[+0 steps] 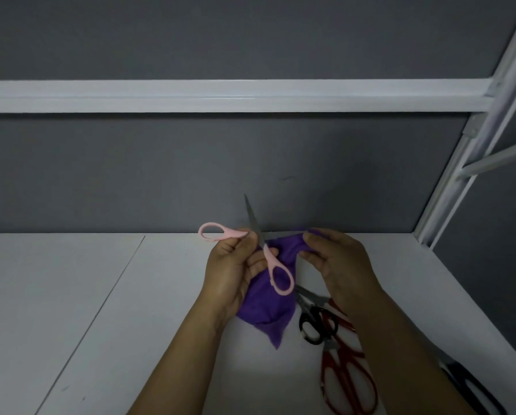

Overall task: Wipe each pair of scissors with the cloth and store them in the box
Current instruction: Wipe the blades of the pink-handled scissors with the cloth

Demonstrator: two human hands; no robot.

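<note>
Above the white table [86, 295], the left hand [232, 274] curls its fingers round the pink scissors [270, 260] near the pivot. The blades are spread wide, one pointing up, and the right hand [337, 265] pinches the purple cloth [262, 310] over the other blade. The cloth hangs between the hands, and red scissors [346, 353] and black-handled scissors [304, 326] lie on the table beside it.

Pink scissors [271, 259] open, one blade upright, other inside purple cloth [259, 310]; black scissors [304, 326], red scissors [325, 369] flat nearby.
</note>
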